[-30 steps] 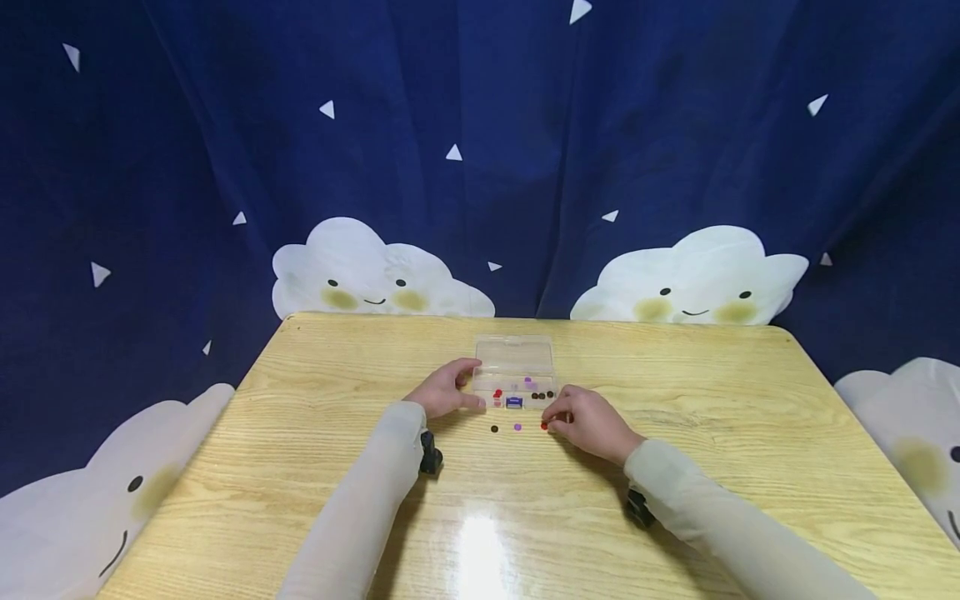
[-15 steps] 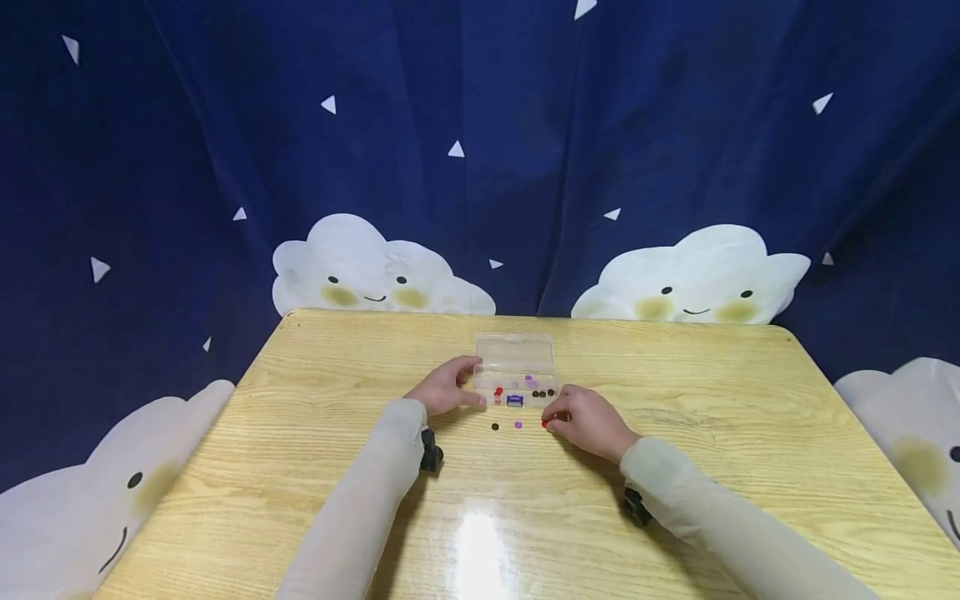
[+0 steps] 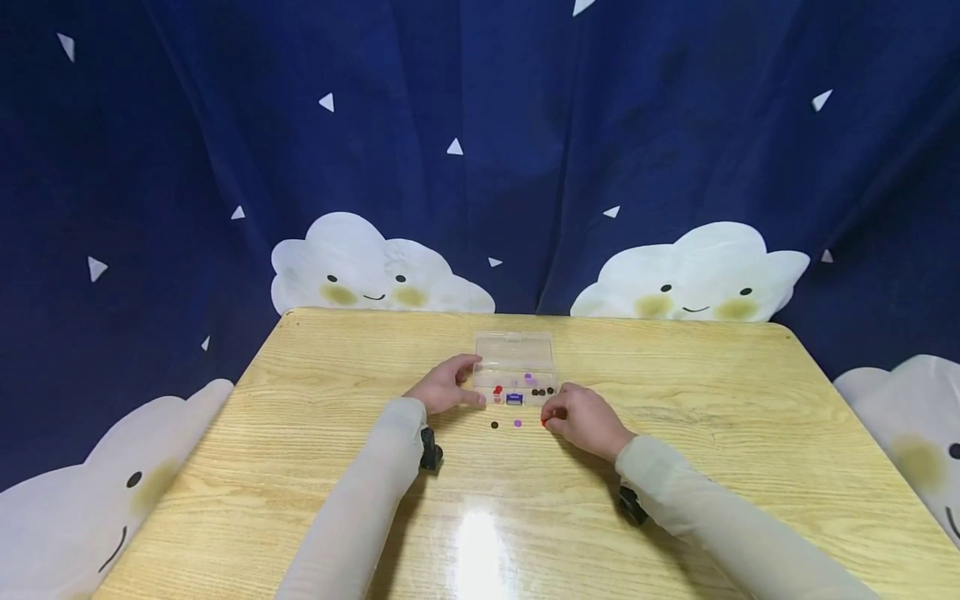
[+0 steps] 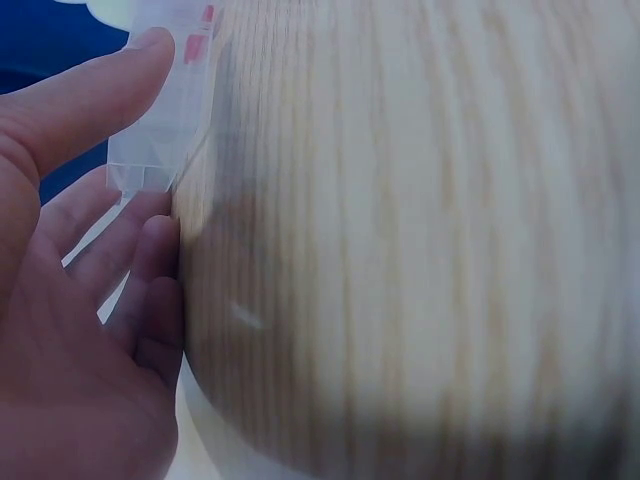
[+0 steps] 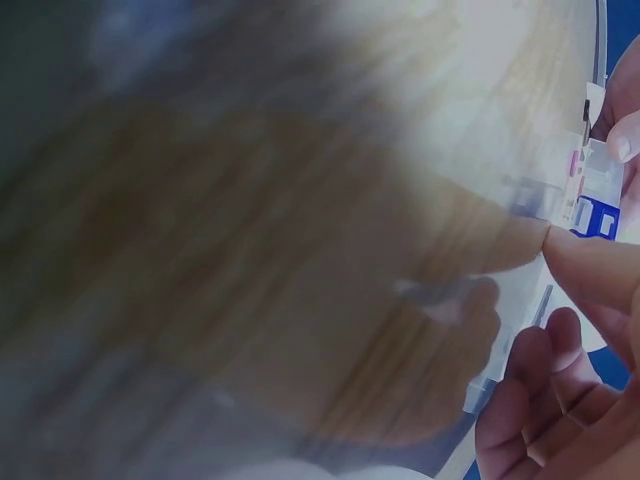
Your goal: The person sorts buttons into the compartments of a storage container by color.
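A clear plastic box [image 3: 513,352] lies on the table with its lid raised at the back. My left hand [image 3: 444,388] grips its left end; in the left wrist view the thumb lies along one wall and the fingers are around the other side. Red pieces [image 3: 497,390], purple pieces [image 3: 528,377] and black pieces [image 3: 542,392] sit inside, with a blue label [image 3: 514,399] at the front. My right hand [image 3: 591,422] pinches a small red disc [image 3: 543,422] at the tabletop by the box's front right corner. In the right wrist view the disc is hidden.
On the wooden table [image 3: 360,358], a black disc [image 3: 494,425] and a purple disc [image 3: 517,423] lie in a row before the box. A dark blue curtain [image 3: 517,183] with white clouds hangs behind the table edge.
The right fingertips have closed over the red disc, which shows less now. The left hand and the box have stayed in place.
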Motion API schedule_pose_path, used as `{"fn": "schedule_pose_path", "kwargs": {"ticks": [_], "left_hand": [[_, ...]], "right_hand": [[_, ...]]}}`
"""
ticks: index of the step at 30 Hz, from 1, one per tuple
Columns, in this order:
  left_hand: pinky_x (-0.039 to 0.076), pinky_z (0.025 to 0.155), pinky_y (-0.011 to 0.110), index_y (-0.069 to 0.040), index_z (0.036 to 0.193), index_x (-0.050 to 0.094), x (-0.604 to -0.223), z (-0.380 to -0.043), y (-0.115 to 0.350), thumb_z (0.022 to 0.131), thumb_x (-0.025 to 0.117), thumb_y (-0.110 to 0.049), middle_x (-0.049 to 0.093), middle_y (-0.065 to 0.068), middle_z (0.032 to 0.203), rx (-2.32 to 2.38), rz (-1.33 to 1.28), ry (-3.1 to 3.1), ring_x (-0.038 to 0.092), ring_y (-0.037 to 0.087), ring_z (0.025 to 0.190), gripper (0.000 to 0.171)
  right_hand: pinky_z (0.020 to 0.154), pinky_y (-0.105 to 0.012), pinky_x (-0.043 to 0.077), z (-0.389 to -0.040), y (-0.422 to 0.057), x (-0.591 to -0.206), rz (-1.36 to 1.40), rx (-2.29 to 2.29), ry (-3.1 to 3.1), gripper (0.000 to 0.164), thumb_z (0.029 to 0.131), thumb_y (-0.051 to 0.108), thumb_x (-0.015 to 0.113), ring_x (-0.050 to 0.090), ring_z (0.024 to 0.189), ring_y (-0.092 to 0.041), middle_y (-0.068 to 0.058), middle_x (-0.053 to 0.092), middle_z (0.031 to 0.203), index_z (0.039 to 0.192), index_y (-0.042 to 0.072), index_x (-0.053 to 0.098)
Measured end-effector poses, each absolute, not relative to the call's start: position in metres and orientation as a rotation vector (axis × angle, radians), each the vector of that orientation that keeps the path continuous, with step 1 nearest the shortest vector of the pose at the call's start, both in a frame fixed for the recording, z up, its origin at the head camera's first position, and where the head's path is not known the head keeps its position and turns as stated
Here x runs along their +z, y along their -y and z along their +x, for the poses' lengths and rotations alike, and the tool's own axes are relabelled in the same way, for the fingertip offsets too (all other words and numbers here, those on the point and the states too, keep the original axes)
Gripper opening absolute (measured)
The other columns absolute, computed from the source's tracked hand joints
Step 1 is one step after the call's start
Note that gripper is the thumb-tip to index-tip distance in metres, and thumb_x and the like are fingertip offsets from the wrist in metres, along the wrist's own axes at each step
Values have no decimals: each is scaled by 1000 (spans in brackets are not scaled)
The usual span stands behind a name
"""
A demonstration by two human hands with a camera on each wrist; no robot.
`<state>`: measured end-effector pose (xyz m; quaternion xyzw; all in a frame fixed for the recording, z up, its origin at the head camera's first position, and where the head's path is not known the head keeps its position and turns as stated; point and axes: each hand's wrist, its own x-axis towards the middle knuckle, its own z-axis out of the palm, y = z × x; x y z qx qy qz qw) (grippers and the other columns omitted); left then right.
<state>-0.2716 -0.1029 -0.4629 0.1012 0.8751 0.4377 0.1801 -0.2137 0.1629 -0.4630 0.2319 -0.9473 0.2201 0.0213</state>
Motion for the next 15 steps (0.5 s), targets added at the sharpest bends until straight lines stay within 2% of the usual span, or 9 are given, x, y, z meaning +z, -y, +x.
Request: {"fn": "schedule_pose_path", "kwargs": {"ticks": [5,15], "left_hand": [[42,105,43,-20,151,43,-462,-272,103,84,80,-19,53,4,141,1241,289,-2466,48,25,123,76],[41,104,41,-18,149,46,-460,-271,102,82,82,-19,56,4,135,1223,285,-2493,48,24,117,76]], "right_hand": [[64,-23,42,-214,-164,-463,725,690,2917,11,80,8,79,47,68,-6,4,57,75,76,16,73],[69,-27,48,-213,-166,-462,760,703,2913,9,82,8,78,53,72,-7,5,62,79,77,15,76]]}}
